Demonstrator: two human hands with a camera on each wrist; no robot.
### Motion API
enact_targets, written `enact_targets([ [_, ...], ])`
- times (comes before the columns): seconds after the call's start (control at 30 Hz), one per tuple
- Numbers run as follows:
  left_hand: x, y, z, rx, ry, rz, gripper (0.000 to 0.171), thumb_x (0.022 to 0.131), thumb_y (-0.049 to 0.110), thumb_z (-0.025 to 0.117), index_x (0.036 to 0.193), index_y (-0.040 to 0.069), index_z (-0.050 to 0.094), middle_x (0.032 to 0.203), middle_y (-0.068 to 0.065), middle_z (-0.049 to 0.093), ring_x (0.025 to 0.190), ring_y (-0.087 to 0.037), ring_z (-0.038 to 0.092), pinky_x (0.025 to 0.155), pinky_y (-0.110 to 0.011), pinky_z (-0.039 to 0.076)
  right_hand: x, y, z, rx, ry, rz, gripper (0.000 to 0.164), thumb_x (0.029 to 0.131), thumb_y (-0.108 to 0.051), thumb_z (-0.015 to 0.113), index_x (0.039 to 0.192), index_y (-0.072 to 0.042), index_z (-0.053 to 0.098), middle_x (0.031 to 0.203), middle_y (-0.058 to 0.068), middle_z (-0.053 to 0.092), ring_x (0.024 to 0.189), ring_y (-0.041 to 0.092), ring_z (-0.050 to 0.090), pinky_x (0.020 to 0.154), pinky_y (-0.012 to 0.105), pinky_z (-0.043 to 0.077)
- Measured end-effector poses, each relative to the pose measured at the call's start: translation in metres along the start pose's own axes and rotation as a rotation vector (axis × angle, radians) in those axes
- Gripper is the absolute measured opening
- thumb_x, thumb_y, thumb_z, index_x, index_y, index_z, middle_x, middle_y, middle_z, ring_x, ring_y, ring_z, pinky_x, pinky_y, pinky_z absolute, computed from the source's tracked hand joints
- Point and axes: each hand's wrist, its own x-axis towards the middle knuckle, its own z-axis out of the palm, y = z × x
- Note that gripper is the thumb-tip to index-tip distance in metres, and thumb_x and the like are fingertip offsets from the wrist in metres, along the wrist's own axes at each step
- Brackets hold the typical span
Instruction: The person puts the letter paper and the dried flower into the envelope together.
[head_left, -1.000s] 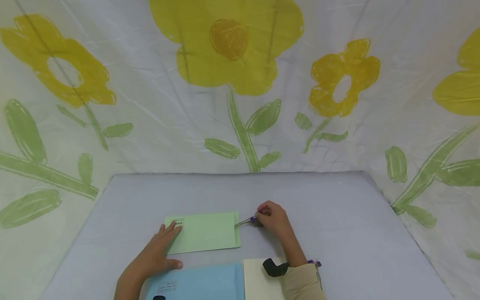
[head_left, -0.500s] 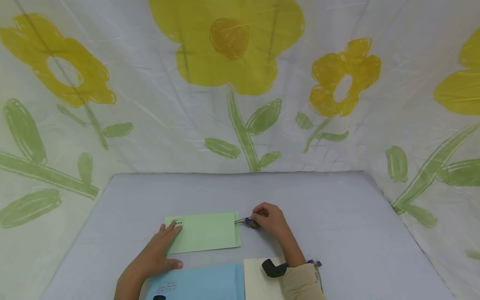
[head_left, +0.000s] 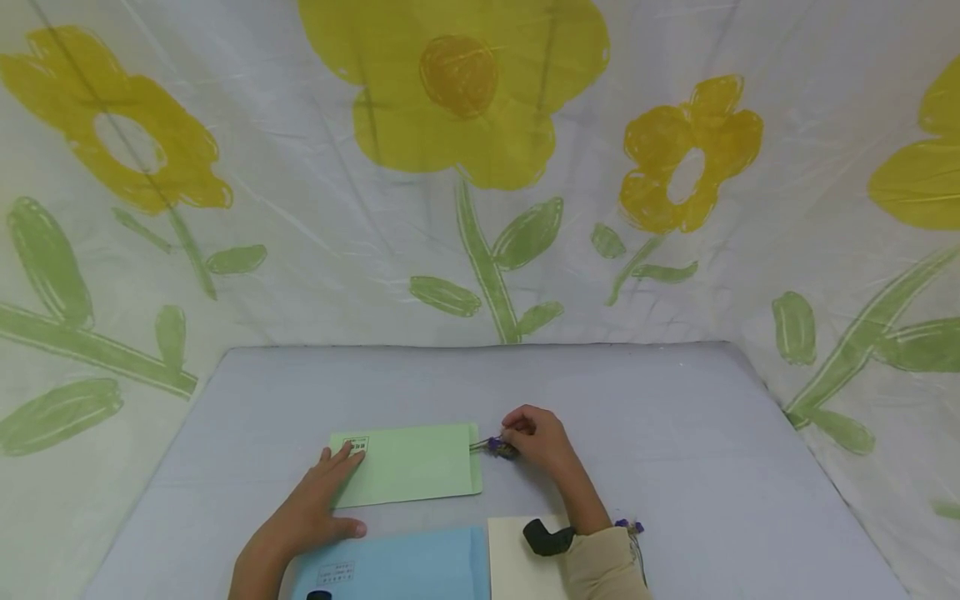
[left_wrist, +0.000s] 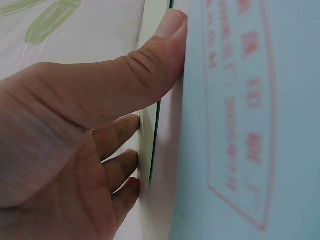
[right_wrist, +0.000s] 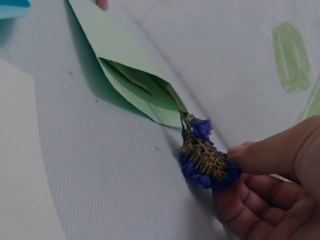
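Right hand point(head_left: 545, 439) pinches dried purple-blossomed flower sprig point(right_wrist: 202, 159) by bloom end — my left hand point(head_left: 317, 498), fingers extended, rests on left end of flat pale-green paper envelope point(head_left: 416, 462). Sprig lies left of right hand, roughly along envelope's long axis, stem end inside.

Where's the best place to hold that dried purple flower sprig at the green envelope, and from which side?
Probably by its bushy flower head, coming from the right: the thin stems run into the open right end of the green envelope, leaving the head outside. The right hand pinches it there.
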Motion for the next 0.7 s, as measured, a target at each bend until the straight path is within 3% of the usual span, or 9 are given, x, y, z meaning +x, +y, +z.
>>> enact_targets([
  [0.7, 0.0000, -0.0002, 0.0001, 0.010, -0.010, -0.004, 0.105, 0.063, 0.033, 0.092, 0.152, 0.006, 0.042, 0.160, -0.022, 0.027, 0.147, -0.050, 0.010, 0.114, -0.068, 0.013, -0.0012, -0.0051, 0.0062, 0.026, -0.080, -0.028, 0.007, 0.091, -0.009, 0.073, 0.097, -0.006, 0.071, 0.091, 0.000, 0.070, 0.082, 0.014, 0.063, 0.073, 0.034, 0.053],
])
